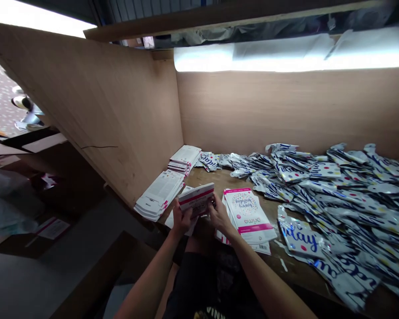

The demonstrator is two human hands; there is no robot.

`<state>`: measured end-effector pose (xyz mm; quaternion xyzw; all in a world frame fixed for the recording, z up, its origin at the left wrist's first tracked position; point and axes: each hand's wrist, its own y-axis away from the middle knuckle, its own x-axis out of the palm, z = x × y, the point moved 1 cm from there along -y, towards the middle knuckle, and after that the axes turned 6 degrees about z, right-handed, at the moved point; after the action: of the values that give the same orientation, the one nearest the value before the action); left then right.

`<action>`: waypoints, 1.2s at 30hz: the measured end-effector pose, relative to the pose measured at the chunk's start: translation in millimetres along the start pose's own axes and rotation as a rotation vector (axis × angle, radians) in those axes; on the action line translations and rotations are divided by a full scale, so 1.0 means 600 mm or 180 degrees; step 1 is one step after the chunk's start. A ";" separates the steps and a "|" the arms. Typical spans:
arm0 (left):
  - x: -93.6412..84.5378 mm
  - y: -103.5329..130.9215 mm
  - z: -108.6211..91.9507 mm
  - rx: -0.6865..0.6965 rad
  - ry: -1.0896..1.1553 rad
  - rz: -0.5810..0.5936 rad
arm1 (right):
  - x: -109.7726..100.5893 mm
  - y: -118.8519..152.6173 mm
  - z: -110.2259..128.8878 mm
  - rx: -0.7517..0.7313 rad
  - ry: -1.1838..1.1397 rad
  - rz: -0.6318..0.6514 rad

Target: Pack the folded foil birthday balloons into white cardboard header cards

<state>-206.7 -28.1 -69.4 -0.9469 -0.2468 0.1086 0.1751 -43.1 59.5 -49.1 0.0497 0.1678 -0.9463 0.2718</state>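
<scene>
Left hand (pixel 183 219) and right hand (pixel 218 215) both grip a white-and-magenta card packet (pixel 197 197), contents hidden, near the brown tabletop's (pixel 226 176) front edge, between flat printed packets (pixel 249 212) at right and white packet stacks (pixel 162 192) along the pale plywood side panel (pixel 136 110). Narrow strip of surface shows behind, bounded by heaped silver foil pieces (pixel 339 190); white light strip (pixel 252 60) overhead.

Saw a brown worktable (pixel 226 176) with a farther stack (pixel 186 155) and a nearer stack (pixel 161 195) of white packets at left. Noted a loose pile of pink-and-white printed packets (pixel 249 210) near the front edge, lettered "happy birthday". Found dotted, blue-lettered foil pieces (pixel 352 208) heaped across the right and along the back. Spotted a white scrap (pixel 283 265) between pile and heap.
</scene>
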 end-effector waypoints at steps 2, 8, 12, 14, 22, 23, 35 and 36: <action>0.006 -0.003 -0.001 -0.0035 0.0078 0.0015 | 0.006 0.003 0.002 0.0081 -0.0012 -0.0186; -0.009 -0.018 -0.049 -0.0228 0.0217 0.0439 | 0.005 -0.002 0.031 0.0252 -0.0349 -0.0165; -0.030 -0.013 -0.092 -0.0730 0.0473 0.0485 | -0.053 0.002 0.062 0.1375 -0.1626 0.0092; -0.035 -0.003 -0.109 -0.1156 0.0923 0.0353 | -0.093 0.011 0.080 0.1764 -0.2174 0.0079; -0.006 0.052 -0.162 -0.1848 0.1250 0.0810 | -0.111 0.109 0.174 0.0669 -0.0074 0.0675; 0.000 0.055 -0.168 -0.1813 0.1192 0.0882 | -0.106 0.115 0.182 0.0407 0.0353 0.0738; 0.044 0.093 -0.185 -0.1704 0.0695 0.1355 | -0.126 0.155 0.196 0.0093 0.2556 0.0838; 0.046 0.098 -0.183 -0.1705 0.0664 0.1386 | -0.127 0.160 0.197 0.0109 0.2586 0.0829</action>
<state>-126.2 -92.7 5.4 -0.9956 -0.0397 -0.0224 -0.0822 71.8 -19.7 48.1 0.4438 0.2378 -0.8103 0.2999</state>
